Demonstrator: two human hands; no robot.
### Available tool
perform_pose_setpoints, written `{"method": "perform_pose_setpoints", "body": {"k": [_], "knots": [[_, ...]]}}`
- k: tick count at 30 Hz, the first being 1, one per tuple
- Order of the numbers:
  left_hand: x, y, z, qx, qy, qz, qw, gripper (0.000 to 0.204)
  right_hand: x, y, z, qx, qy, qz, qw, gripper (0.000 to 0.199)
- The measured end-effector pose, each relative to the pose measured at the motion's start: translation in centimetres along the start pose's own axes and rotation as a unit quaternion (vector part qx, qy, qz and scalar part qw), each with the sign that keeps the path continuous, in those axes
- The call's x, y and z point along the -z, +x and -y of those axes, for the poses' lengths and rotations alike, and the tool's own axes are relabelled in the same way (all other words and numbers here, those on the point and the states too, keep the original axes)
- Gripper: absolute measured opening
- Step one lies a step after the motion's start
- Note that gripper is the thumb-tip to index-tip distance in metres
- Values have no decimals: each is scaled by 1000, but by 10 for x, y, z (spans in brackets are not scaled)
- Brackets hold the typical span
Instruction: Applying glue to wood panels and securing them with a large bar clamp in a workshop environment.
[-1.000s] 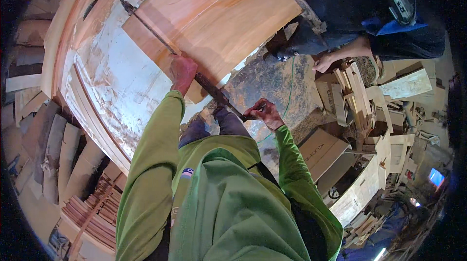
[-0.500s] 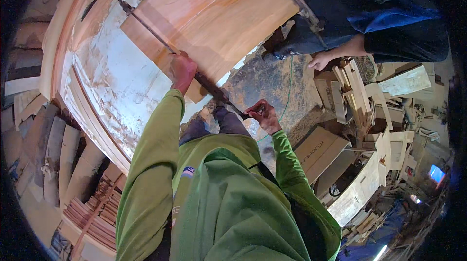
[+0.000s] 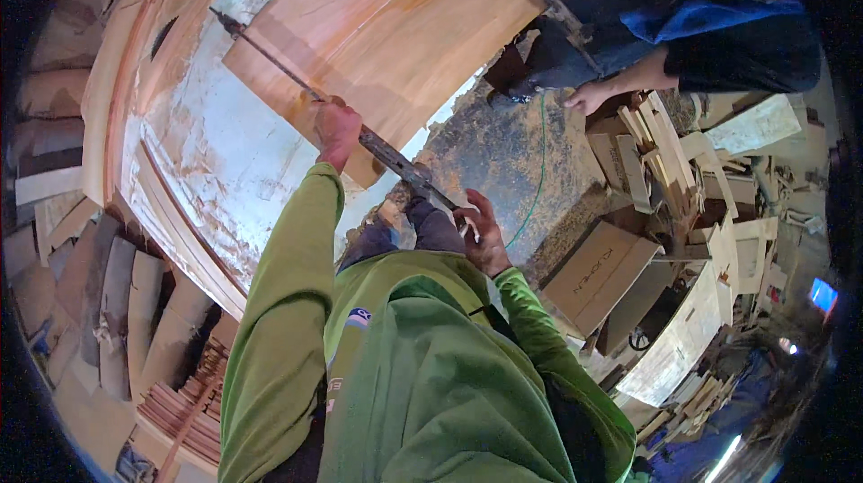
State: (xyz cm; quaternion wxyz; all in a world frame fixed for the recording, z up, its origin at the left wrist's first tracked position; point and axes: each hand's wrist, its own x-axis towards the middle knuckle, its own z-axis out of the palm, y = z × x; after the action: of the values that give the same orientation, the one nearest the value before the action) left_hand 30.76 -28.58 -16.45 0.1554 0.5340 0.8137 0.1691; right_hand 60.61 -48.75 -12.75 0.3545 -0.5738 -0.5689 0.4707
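Both grips closed on long rusty metal bar, left hand, right hand, smooth curved plywood panel

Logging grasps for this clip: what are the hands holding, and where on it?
Both hold one long dark metal bar: the left hand grips its middle, over the wooden panel; the right hand holds its near end.

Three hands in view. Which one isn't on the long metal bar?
The co-worker's hand, upper right by the wood offcuts. The left hand and right hand both grip the bar.
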Motion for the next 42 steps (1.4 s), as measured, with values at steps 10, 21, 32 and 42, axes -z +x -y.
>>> {"method": "perform_pose_setpoints", "body": {"k": [10, 21, 32, 42], "knots": [[10, -1, -8, -23, -58, -3, 998, 13, -3, 3, -14, -350, 624, 86, 693, 35], [-12, 11, 11, -20, -24, 35, 999, 17, -9, -4, -3, -353, 657, 102, 658, 37], [-4, 7, 10, -21, -66, 11, 998, 15, -54, -12, -65, -224, 445, 56, 865, 31], [7, -2, 6, -40, -62, 27, 997, 13, -88, -14, -110, -141, 75, -104, 982, 35]]}}
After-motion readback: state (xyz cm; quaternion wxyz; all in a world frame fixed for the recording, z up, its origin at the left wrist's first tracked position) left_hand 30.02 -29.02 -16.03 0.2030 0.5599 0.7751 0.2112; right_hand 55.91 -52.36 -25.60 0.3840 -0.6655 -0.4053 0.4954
